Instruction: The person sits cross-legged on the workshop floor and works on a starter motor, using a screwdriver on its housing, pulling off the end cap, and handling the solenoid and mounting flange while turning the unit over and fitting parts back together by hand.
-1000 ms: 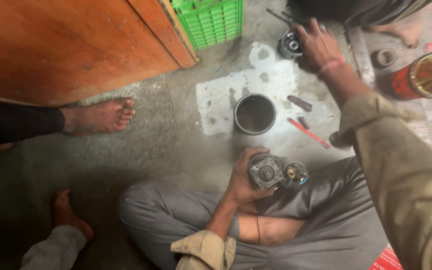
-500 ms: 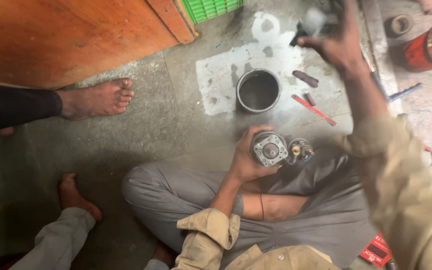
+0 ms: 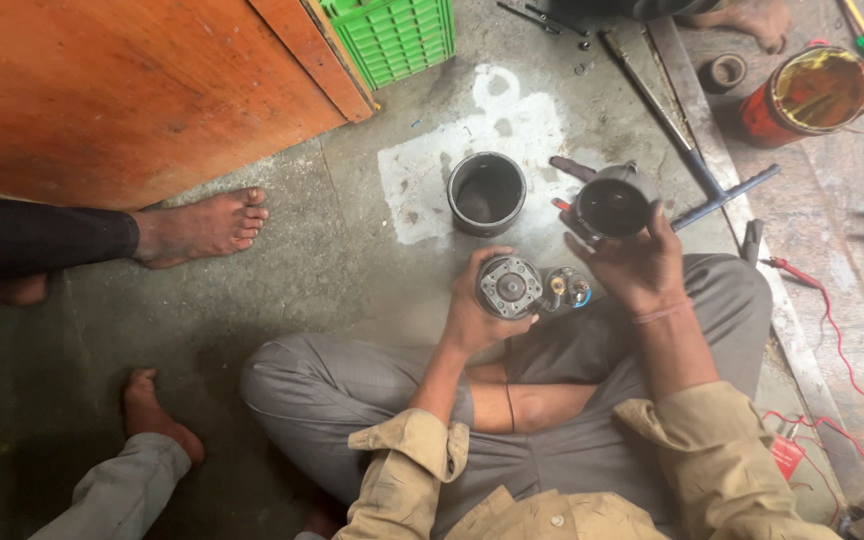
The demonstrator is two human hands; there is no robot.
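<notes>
— hands? where's each part?
— left hand (image 3: 472, 318) grips the round motor piece (image 3: 510, 287), end face up. right hand (image 3: 637, 265) grips the dark cup (image 3: 612, 205), just right of it, mouth up.

You have a single view, from the camera worn on your head, so nothing here is shared with a second angle. It looks almost straight down over your crossed legs at the concrete floor (image 3: 352, 250), near enough that your left hand (image 3: 477, 310) and right hand (image 3: 637, 265) sit just right of the middle. The upper edge, ahead of you, takes in a green crate (image 3: 392, 35) and an orange wooden panel (image 3: 102, 90); the bottom edge cuts off at your own sleeves.
</notes>
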